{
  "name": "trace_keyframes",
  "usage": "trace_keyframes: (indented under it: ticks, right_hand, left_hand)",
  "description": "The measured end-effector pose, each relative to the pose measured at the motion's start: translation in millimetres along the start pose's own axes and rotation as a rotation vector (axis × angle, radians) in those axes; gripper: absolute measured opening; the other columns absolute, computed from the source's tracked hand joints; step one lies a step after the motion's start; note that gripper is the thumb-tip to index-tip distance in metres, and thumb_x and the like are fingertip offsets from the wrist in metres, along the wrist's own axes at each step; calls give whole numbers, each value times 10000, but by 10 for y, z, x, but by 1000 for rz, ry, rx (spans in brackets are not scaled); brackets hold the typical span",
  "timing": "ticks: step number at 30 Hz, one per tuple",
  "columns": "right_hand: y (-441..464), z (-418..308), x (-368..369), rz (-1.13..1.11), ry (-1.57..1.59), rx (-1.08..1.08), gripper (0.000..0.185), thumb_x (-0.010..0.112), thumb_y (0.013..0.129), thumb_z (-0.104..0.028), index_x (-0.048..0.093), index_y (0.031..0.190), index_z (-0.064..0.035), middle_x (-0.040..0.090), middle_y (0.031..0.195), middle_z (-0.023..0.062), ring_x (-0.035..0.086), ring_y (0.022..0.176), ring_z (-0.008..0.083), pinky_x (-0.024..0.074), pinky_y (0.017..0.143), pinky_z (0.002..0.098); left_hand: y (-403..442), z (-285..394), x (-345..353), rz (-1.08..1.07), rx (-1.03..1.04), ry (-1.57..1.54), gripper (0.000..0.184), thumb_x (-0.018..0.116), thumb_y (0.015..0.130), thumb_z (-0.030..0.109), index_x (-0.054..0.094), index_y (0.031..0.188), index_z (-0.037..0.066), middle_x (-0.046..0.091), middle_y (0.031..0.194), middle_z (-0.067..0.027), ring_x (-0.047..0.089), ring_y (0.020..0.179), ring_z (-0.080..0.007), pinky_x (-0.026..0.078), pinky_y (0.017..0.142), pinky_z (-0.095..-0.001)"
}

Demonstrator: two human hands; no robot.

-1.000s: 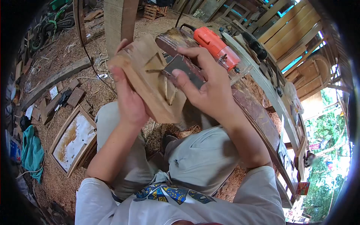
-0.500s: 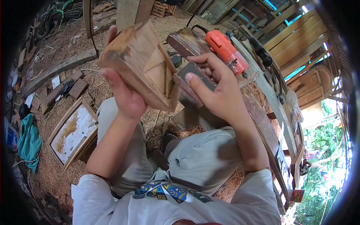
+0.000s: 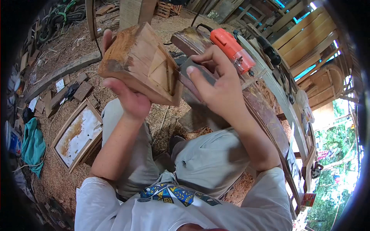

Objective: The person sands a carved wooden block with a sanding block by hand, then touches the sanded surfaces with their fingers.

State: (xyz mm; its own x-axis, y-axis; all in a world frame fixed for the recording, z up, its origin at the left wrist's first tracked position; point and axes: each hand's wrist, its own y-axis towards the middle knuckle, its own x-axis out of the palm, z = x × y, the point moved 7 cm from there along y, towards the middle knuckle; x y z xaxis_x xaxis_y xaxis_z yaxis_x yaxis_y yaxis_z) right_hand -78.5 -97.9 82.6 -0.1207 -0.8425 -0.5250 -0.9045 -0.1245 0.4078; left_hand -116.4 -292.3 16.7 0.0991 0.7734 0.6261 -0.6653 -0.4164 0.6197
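Observation:
A thick wooden block (image 3: 135,63) with carved triangular recesses in one face is held up and tilted by my left hand (image 3: 133,102). The thumb lies along its lower side, and fingertips show beyond its upper left edge. My right hand (image 3: 219,81) grips a dark, flat-faced sanding block (image 3: 198,73), thumb on its dark face. The sanding block is close to the carved face's right edge; whether they touch is unclear. Behind the right hand, an orange power tool (image 3: 231,48) lies on the worn bench (image 3: 266,115).
A wooden frame with a white, brown-stained panel (image 3: 77,134) rests on the shavings at left. Near it are wood offcuts (image 3: 83,91) and a teal cloth (image 3: 34,146). A wooden post (image 3: 137,13) stands ahead. Black-handled tools (image 3: 271,56) lie at right.
The wooden block has turned, so its rough brown end and side show more. The sanding block in my right hand has come up beside its right edge, dark face now more visible.

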Motion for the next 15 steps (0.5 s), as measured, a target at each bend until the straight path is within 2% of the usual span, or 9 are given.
trace_keyframes:
  ticks: [2, 4, 5, 6, 8, 10, 13, 14, 15]
  right_hand:
    - [-80, 18, -4, -47, 28, 23, 218, 769, 1019, -78, 625, 1179, -40, 675, 1084, 19, 642, 1041, 81, 513, 951, 305]
    - [-139, 27, 59, -160, 92, 48, 215, 761, 1023, -83, 624, 1182, -41, 678, 1084, 26, 656, 1061, 101, 517, 987, 314]
    - [-159, 35, 99, -221, 125, 62, 213, 757, 1025, -86, 623, 1184, -42, 680, 1084, 29, 663, 1071, 110, 519, 1005, 319]
    - [-133, 50, 112, -220, 130, 63, 213, 757, 1025, -86, 623, 1184, -42, 680, 1084, 29, 663, 1071, 110, 519, 1005, 319]
    - [-24, 115, 0, -48, 53, 65, 205, 757, 1029, -101, 619, 1170, -45, 688, 1086, 29, 667, 1066, 106, 521, 1001, 326]
    - [-13, 125, -28, -43, -23, 23, 201, 760, 1029, -107, 620, 1159, -48, 697, 1104, 36, 667, 1072, 107, 520, 1000, 330]
    - [-168, 111, 159, -272, 140, 141, 181, 752, 1032, -104, 630, 1155, -49, 696, 1111, 33, 661, 1085, 111, 520, 1005, 325]
    - [-135, 139, 179, -275, 144, 136, 181, 752, 1032, -104, 630, 1155, -49, 696, 1111, 33, 661, 1085, 111, 520, 1005, 325]
    - [-68, 140, 135, -173, 101, 52, 188, 754, 1030, -103, 628, 1157, -48, 692, 1115, 34, 655, 1096, 109, 518, 1010, 326]
  left_hand:
    - [-18, -29, -8, 4, -7, 7, 1151, 373, 1037, 891, 184, 1769, 23, 292, 1799, -104, 385, 1621, -263, 326, 1340, -471]
    - [0, -48, -27, -47, 25, 11, 1057, 355, 1070, 861, 203, 1786, 97, 334, 1796, -73, 383, 1638, -290, 372, 1328, -520]
    - [-11, -65, -36, -47, 27, 14, 1057, 355, 1070, 861, 203, 1786, 97, 334, 1796, -73, 383, 1638, -290, 372, 1328, -520]
    - [-13, -55, -26, -39, 29, 23, 1053, 364, 1070, 860, 204, 1786, 104, 350, 1784, -84, 394, 1631, -298, 377, 1324, -521]
    - [-34, -51, -19, -39, 18, 30, 1050, 373, 1070, 858, 204, 1787, 110, 366, 1772, -94, 404, 1623, -305, 383, 1320, -523]
    - [-32, -104, -23, -44, -68, -33, 1134, 375, 1036, 893, 193, 1774, 52, 369, 1748, -103, 436, 1586, -273, 374, 1314, -464]
    - [-17, -84, 1, -18, -94, -55, 1117, 375, 1038, 890, 202, 1777, 70, 394, 1730, -101, 451, 1578, -278, 378, 1314, -467]
    - [-2, -93, -16, -18, -90, -50, 1117, 375, 1038, 890, 202, 1777, 70, 394, 1730, -101, 451, 1578, -278, 378, 1314, -467]
    - [8, -104, -28, -30, -74, -28, 1112, 375, 1036, 891, 202, 1779, 82, 393, 1730, -103, 445, 1583, -280, 377, 1316, -469]
